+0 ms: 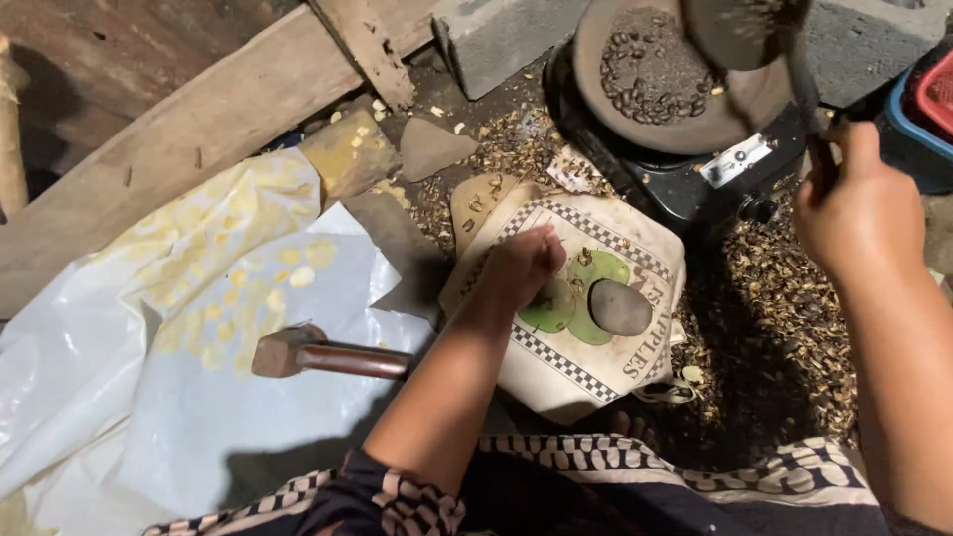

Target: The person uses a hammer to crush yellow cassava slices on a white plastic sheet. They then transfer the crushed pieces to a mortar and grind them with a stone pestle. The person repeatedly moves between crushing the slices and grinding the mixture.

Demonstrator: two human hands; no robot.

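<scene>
Two hands are busy here, and they're well apart from each other. The left hand (523,266) is down on a cushion (586,298) with a checkered border and green apple shapes on it, fingers curled together with the tips pressed against the fabric; whether they're pinching some small thing I honestly can't tell, it's too hidden. Just beside that hand, a little to its right on the same cushion, sits a smooth grey oval stone (619,306), close but not touching the fingers as far as I can see. The right hand (856,203) is up near the top right, closed around a dark handle (809,119) that runs up to a blurry dark scoop (740,30) hovering over a round pan (665,79) full of dark roasted beans (645,74), which sits on a black stove (695,169). So the stone lies between the two hands, much nearer the left one. Over on the left of the cushion a hammer (323,352) lies on a white plastic sheet (159,397) scattered with pale yellow pieces (233,288). Brown husks (784,328) litter the ground under the right forearm.
</scene>
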